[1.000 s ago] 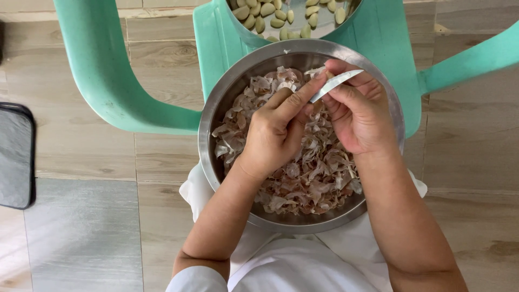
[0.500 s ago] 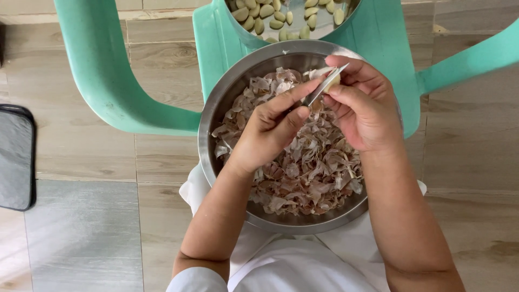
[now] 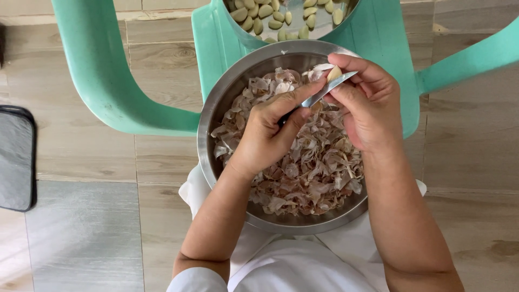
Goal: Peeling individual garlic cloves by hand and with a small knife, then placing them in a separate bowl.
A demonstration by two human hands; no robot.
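Observation:
My left hand (image 3: 267, 135) grips a small knife (image 3: 327, 90) whose blade points up and to the right. Its edge rests against a garlic clove (image 3: 334, 72) pinched in the fingers of my right hand (image 3: 370, 105). A flap of papery skin hangs off the clove's left side. Both hands hover over a large steel bowl (image 3: 212, 116) on my lap, which is filled with pinkish garlic skins (image 3: 308, 178). The knife's handle is hidden inside my left fist.
A second steel bowl (image 3: 250, 39) holding several peeled cloves (image 3: 265, 11) stands on a teal plastic chair (image 3: 102, 81) just beyond the big bowl. A dark mat (image 3: 16, 157) lies on the wood-look tile floor at the left.
Both hands have shifted up toward the bowl's far rim. The blade has come in against the clove, and a flap of skin now stands off it.

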